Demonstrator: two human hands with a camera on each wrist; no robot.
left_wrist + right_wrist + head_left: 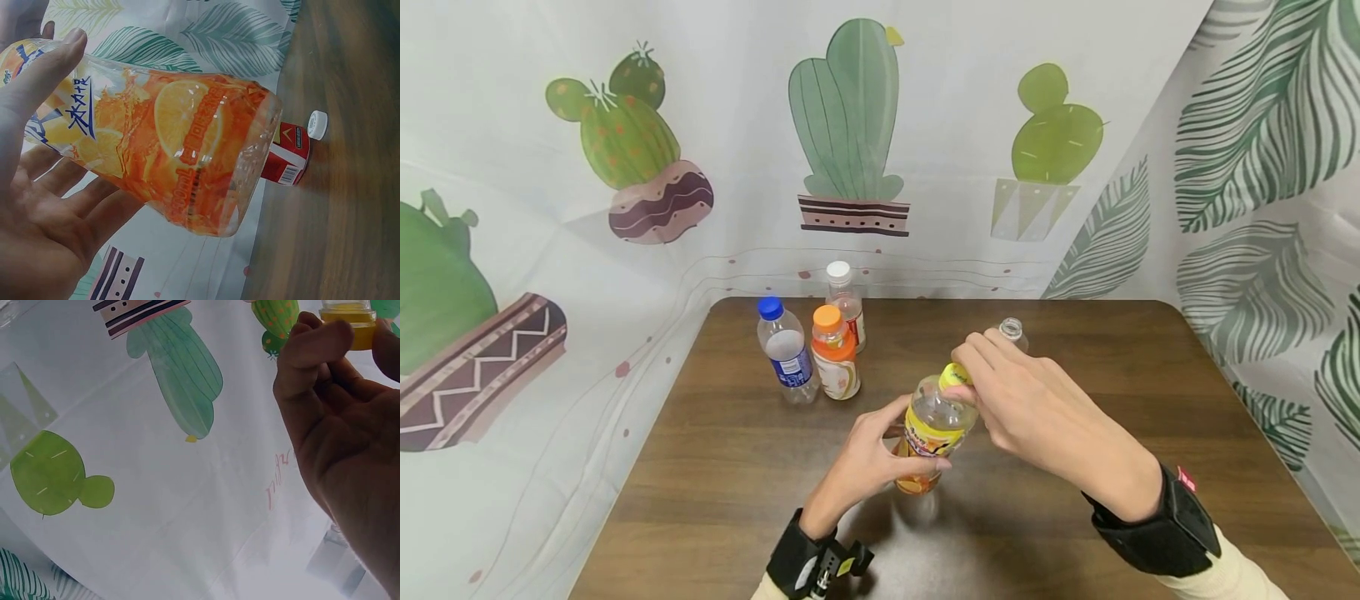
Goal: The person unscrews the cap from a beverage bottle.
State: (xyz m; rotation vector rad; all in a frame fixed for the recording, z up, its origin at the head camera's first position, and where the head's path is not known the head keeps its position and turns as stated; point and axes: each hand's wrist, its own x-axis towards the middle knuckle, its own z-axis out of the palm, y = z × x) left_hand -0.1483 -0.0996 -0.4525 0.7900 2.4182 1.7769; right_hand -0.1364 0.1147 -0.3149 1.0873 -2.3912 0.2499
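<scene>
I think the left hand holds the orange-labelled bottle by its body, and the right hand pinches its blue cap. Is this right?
Not quite: the cap is yellow, not blue, as the head view shows. The rest stands: the left hand holds the orange-labelled bottle by its body, and the right hand pinches its cap.

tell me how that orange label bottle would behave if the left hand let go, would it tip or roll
The orange label bottle looks clear and empty above its label, so probably light and easy to knock over. It leans in the left hand, so it would likely tip. Its round body would probably roll on the table. The right hand pinches its yellow cap.
</scene>
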